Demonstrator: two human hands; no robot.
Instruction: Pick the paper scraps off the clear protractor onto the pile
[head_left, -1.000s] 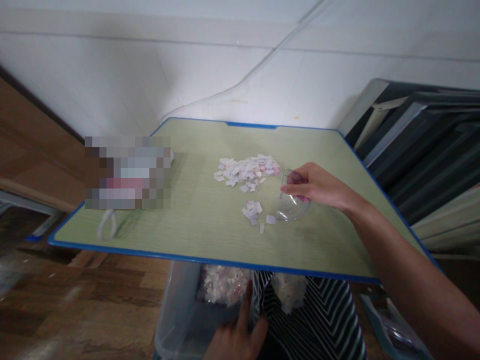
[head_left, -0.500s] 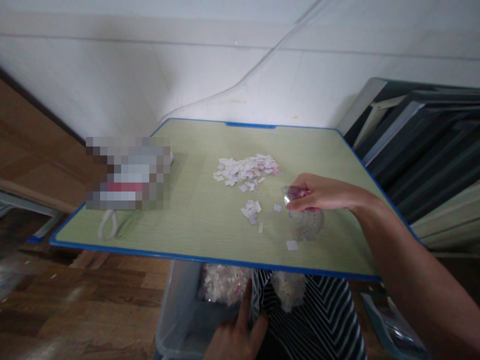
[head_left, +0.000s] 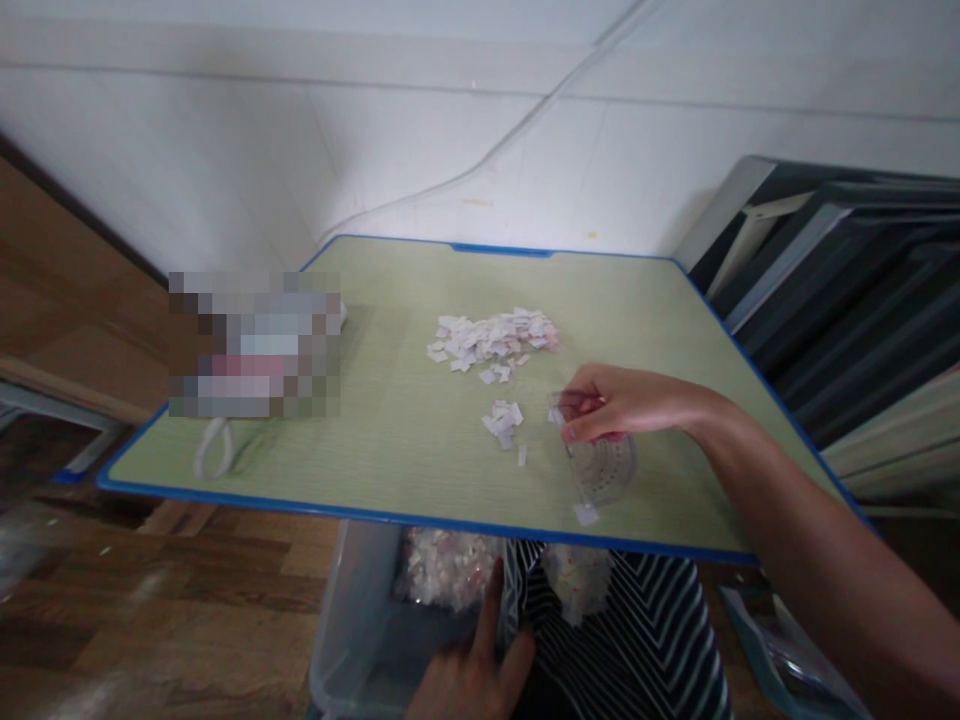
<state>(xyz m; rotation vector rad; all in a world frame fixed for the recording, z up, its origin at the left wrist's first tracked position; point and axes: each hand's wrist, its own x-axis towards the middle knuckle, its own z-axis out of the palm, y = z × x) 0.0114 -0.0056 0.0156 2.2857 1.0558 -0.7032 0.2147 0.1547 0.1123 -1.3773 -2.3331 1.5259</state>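
Observation:
My right hand (head_left: 611, 405) is closed on a clear plastic protractor (head_left: 606, 468) with markings, holding it low over the right half of the table; something pink shows beneath the fingers. One small white paper piece (head_left: 586, 515) lies by the protractor's lower edge. Left of this hand are a few paper pieces (head_left: 502, 422) in a small cluster, and farther back a larger heap of white paper bits (head_left: 491, 338). Below the table's front edge, my left hand (head_left: 471, 675) has its index finger stretched and its thumb apart, by the rim of a plastic bin (head_left: 330, 640). It holds nothing visible.
The green table (head_left: 390, 430) has a blue edge. A blurred-out object with a white loop (head_left: 215, 450) sits on its left. Inside the bin is a bag of small pieces (head_left: 450, 570); another bag (head_left: 577, 580) rests on the striped lap. Dark panels (head_left: 847, 260) lean at right.
My right hand has moved slightly left and toward me with the protractor, whose lower edge now reaches the near paper piece. My left hand has stayed nearly still.

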